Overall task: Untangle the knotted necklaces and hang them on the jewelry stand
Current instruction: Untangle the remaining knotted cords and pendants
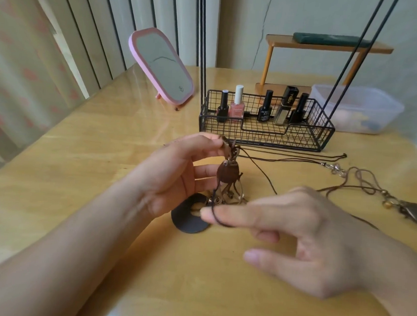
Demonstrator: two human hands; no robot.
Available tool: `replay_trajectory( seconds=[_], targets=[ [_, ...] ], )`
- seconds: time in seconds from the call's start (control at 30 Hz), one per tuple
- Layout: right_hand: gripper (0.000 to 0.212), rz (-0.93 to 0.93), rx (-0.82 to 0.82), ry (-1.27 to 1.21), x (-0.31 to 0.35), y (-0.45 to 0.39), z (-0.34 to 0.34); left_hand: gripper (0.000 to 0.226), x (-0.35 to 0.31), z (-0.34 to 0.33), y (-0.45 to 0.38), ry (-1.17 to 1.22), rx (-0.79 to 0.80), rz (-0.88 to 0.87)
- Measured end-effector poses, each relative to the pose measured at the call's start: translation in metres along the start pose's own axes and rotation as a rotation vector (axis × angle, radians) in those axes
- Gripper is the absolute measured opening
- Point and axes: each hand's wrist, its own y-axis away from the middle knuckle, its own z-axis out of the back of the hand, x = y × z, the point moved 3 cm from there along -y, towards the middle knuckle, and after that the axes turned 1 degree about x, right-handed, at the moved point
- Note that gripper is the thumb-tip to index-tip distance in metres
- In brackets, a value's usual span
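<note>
With her left hand (pixel 178 173) pinching the knot (pixel 229 148) above the pendant (pixel 227 174) and her right hand (pixel 302 236), fingers loose, hooking the cord (pixel 218 215), a sharp tug could tighten it.

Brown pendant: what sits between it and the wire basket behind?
Head view: only bare table and thin dark cords trailing right from the brown pendant, which the left hand holds before the wire basket.

Pink-framed mirror (pixel 161 66) stands tilted on wooden table (pixel 108 139). Black wire basket (pixel 266 127) holds nail polish bottles (pixel 237 104). Clear plastic container (pixel 357 109) sits beside it.
</note>
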Motion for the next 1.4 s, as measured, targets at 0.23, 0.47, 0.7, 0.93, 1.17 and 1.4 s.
replay_trajectory(
  seconds=[0.23,0.47,0.7,0.93,1.17,1.4],
  targets=[
    [0.062,0.005,0.211,0.205,0.006,0.001,-0.007,0.037,0.002,-0.002,-0.001,0.174,0.092,0.069],
    [0.035,0.087,0.177,0.252,0.013,-0.002,-0.006,0.048,0.004,-0.003,0.001,0.124,0.108,0.098],
    [0.02,-0.078,-0.67,-0.054,-0.002,0.005,0.027,0.01,-0.002,-0.008,0.006,0.129,0.216,-0.014],
    [0.012,-0.299,-0.599,-0.039,-0.018,-0.003,0.011,0.011,-0.003,-0.014,0.011,0.005,0.346,-0.085],
    [0.002,-0.427,-0.56,-0.218,-0.02,-0.003,0.007,0.01,-0.004,-0.024,0.016,-0.353,0.401,-0.353],
    [0.01,-0.469,-0.443,-0.344,-0.019,-0.004,0.009,0.024,-0.002,-0.027,0.02,-0.683,0.379,-0.544]
  ],
)
